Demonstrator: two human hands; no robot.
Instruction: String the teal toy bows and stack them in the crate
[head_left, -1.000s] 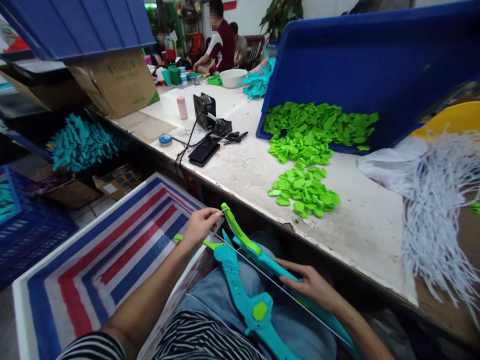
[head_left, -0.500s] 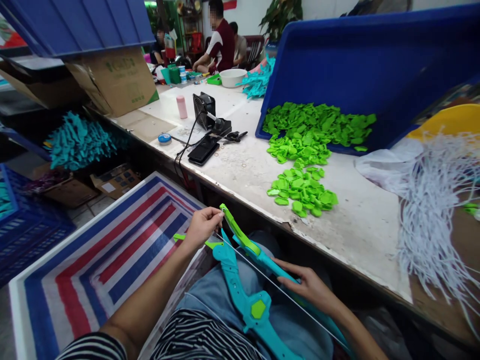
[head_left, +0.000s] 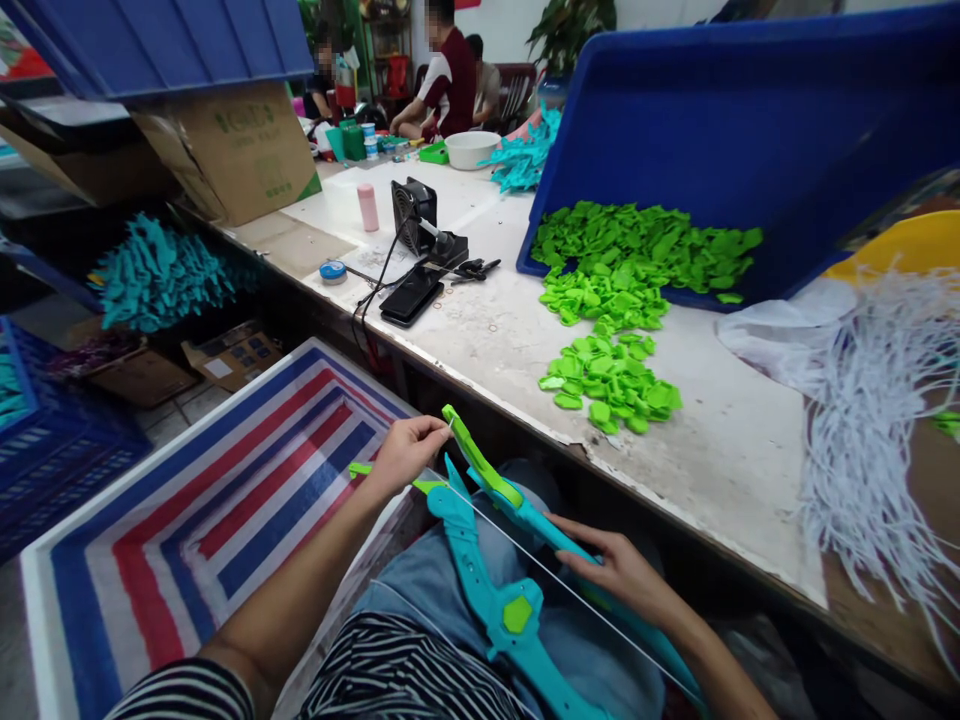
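While the left hand (head_left: 409, 452) pinches white cord (head_left: 540, 563) at the lime-green tip (head_left: 450, 412) of a turquoise toy bow (head_left: 534, 521), the right hand (head_left: 621, 566) holds that bow lower down — over the jeans (head_left: 420, 572). A second turquoise bow (head_left: 467, 547), bearing a lime-green pentagon (head_left: 517, 615), lies across them — just beside the first. Lime-green plastic pieces (head_left: 616, 378) sit heaped on the white worktable (head_left: 739, 425) beyond.

a green-tipped turquoise piece (head_left: 534, 520) lies slantwise, white string (head_left: 525, 549) straight alongside.
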